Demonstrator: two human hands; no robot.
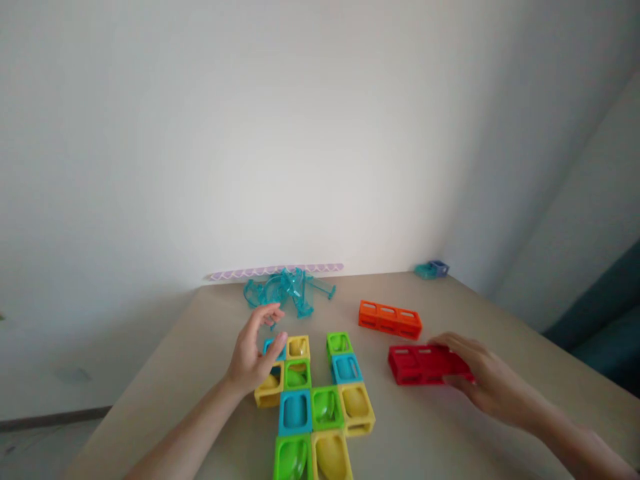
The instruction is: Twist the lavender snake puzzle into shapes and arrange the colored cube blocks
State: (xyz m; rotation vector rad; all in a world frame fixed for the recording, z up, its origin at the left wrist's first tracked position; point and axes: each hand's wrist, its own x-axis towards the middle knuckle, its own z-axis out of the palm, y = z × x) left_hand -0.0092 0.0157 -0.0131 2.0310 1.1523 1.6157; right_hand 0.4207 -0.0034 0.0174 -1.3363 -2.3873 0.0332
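Observation:
My right hand [470, 373] grips the right end of a red three-part block [420, 365] at the right of the table. Its thumb is on the near side and its fingers reach over the top. Above the far left part of a group of joined cube blocks [295, 411], my left hand [259, 350] is raised with thumb and fingers apart, holding nothing. The group is made of green, blue and yellow cubes with rounded hollows. My left hand partly hides a blue cube and a yellow cube. An orange three-part block [390, 319] lies just beyond the red one.
Clear teal plastic parts [290, 290] are heaped at the back, before a lilac patterned strip [275, 271] along the wall. A small teal and purple piece [433, 269] lies in the far right corner. The table [165, 400] meets a white wall; a dark curtain hangs at right.

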